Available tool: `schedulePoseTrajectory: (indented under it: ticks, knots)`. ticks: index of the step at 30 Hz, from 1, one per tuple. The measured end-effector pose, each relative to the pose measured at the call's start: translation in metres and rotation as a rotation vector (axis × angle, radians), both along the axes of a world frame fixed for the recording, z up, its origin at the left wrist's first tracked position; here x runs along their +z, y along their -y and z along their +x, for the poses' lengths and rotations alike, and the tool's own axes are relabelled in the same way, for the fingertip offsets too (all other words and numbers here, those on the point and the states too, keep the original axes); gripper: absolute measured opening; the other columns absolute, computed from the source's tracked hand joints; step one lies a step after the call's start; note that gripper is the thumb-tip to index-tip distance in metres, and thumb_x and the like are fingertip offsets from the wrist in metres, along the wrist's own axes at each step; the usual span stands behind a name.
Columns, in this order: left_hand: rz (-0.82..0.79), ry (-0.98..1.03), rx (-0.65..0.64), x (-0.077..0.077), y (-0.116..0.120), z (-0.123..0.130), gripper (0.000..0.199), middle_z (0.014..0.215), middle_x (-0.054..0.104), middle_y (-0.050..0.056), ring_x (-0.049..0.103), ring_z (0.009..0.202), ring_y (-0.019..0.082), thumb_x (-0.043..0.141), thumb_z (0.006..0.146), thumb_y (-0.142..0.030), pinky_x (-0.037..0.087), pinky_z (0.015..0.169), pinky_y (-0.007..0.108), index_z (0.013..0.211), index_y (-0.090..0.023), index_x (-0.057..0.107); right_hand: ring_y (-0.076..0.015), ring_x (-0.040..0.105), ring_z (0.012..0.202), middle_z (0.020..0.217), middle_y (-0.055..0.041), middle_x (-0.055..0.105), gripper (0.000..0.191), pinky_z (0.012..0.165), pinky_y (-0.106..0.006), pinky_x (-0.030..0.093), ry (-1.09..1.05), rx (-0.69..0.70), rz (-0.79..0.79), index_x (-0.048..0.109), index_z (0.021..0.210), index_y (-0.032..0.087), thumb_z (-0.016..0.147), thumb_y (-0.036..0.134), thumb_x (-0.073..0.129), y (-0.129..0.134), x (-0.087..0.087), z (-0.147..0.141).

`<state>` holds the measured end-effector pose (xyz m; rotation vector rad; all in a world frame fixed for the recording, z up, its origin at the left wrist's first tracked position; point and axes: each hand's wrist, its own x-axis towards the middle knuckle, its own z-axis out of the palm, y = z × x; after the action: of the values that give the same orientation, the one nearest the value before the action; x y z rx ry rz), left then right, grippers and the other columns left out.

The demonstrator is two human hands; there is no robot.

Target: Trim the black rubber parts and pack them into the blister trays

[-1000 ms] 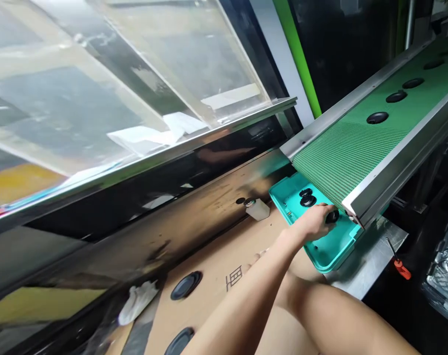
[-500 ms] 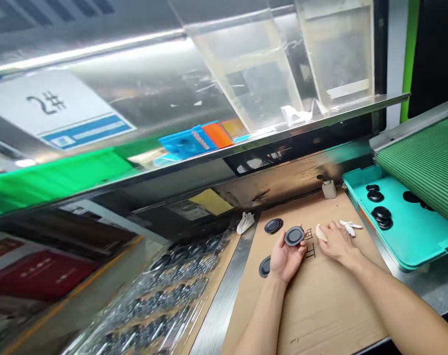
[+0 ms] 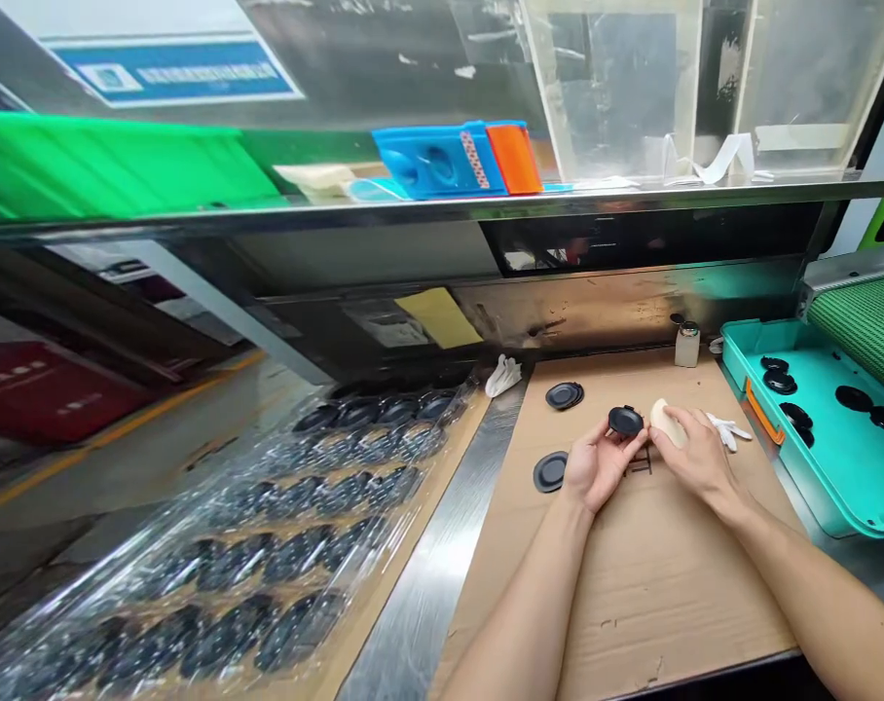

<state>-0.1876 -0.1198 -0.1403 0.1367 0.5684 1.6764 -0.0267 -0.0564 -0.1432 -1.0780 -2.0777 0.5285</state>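
Black round lid [image 3: 625,421] is held above the cardboard sheet [image 3: 668,594], its rim pinched by the fingers of the left hand [image 3: 590,473]; just beside it, the right hand [image 3: 696,458] curls its fingers around a cream pad [image 3: 667,424]. Two flat black discs [image 3: 550,472] lie leftward on the sheet, crumpled white scraps [image 3: 729,432] rightward, and a small bottle [image 3: 687,347] stands beyond. Further right, a teal tray [image 3: 836,487] holds black pieces [image 3: 854,398] beside a green conveyor belt [image 3: 869,326]; leftward, past the metal counter [image 3: 431,584], black parts fill clear plastic packaging [image 3: 296,545].

There are two hands [image 3: 696,456], one pad [image 3: 666,421], one bottle [image 3: 686,349].
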Motion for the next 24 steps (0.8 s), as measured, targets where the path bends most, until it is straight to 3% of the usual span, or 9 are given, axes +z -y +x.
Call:
schedulePoseTrajectory:
  ticks: [3, 11, 14, 16, 19, 22, 24]
  knots:
    - [-0.014, 0.075, 0.065, 0.005, 0.001, -0.003, 0.024, 0.109, 0.069, 0.018, 0.067, 0.114, 0.028, 0.046, 0.099, -0.025, 0.063, 0.089, 0.040, 0.102, -0.011, 0.066, -0.0241, 0.062, 0.109, 0.115, -0.0095, 0.069, 0.039, 0.098, -0.036, 0.045, 0.024, -0.027, -0.005, 0.068, 0.119, 0.020, 0.088, 0.044, 0.061, -0.007, -0.001, 0.004]
    - [-0.007, 0.177, 0.062, 0.014, 0.005, -0.004, 0.030, 0.112, 0.066, 0.021, 0.063, 0.122, 0.031, 0.042, 0.101, -0.029, 0.065, 0.084, 0.033, 0.101, -0.008, 0.064, -0.0240, 0.061, 0.104, 0.111, -0.0086, 0.069, 0.042, 0.093, -0.034, 0.042, 0.273, 0.016, 0.018, 0.068, 0.123, 0.021, 0.088, 0.044, 0.063, -0.004, -0.006, 0.003]
    - [-0.018, 0.164, 0.062, 0.014, 0.005, -0.004, 0.029, 0.113, 0.065, 0.022, 0.064, 0.122, 0.032, 0.042, 0.101, -0.030, 0.065, 0.083, 0.035, 0.102, -0.009, 0.063, -0.0239, 0.059, 0.104, 0.109, -0.0077, 0.069, 0.038, 0.094, -0.035, 0.041, 0.364, 0.073, 0.028, 0.072, 0.116, 0.025, 0.092, 0.051, 0.058, -0.005, -0.002, 0.005]
    - [-0.021, 0.142, 0.065, 0.013, 0.005, -0.005, 0.029, 0.115, 0.065, 0.023, 0.064, 0.121, 0.032, 0.043, 0.100, -0.030, 0.065, 0.083, 0.037, 0.103, -0.009, 0.063, -0.0261, 0.056, 0.109, 0.116, -0.0082, 0.067, 0.036, 0.096, -0.039, 0.039, 0.416, 0.033, 0.100, 0.073, 0.112, 0.027, 0.096, 0.052, 0.052, -0.010, 0.001, 0.011]
    - [-0.015, 0.096, 0.061, 0.011, 0.005, -0.005, 0.028, 0.119, 0.065, 0.023, 0.065, 0.120, 0.033, 0.045, 0.099, -0.030, 0.064, 0.083, 0.040, 0.107, -0.010, 0.063, -0.0331, 0.049, 0.120, 0.131, -0.0131, 0.061, 0.031, 0.099, -0.047, 0.035, 0.531, -0.140, 0.230, 0.071, 0.115, 0.025, 0.097, 0.041, 0.053, -0.026, 0.003, 0.023]
    - [-0.012, -0.005, 0.014, 0.007, 0.004, -0.002, 0.026, 0.122, 0.066, 0.023, 0.066, 0.117, 0.033, 0.051, 0.097, -0.030, 0.063, 0.083, 0.038, 0.107, -0.010, 0.064, -0.0323, 0.056, 0.108, 0.113, -0.0182, 0.068, 0.027, 0.093, -0.045, 0.038, 0.659, -0.186, 0.167, 0.072, 0.106, 0.018, 0.097, 0.031, 0.051, -0.038, 0.008, 0.033]
    - [-0.014, -0.107, -0.032, 0.003, 0.004, 0.003, 0.026, 0.122, 0.067, 0.023, 0.068, 0.112, 0.032, 0.055, 0.096, -0.031, 0.061, 0.081, 0.035, 0.106, -0.010, 0.065, -0.0269, 0.060, 0.098, 0.101, -0.0150, 0.070, 0.028, 0.088, -0.037, 0.041, 0.598, -0.100, 0.107, 0.072, 0.102, 0.017, 0.100, 0.030, 0.047, -0.038, 0.014, 0.033]
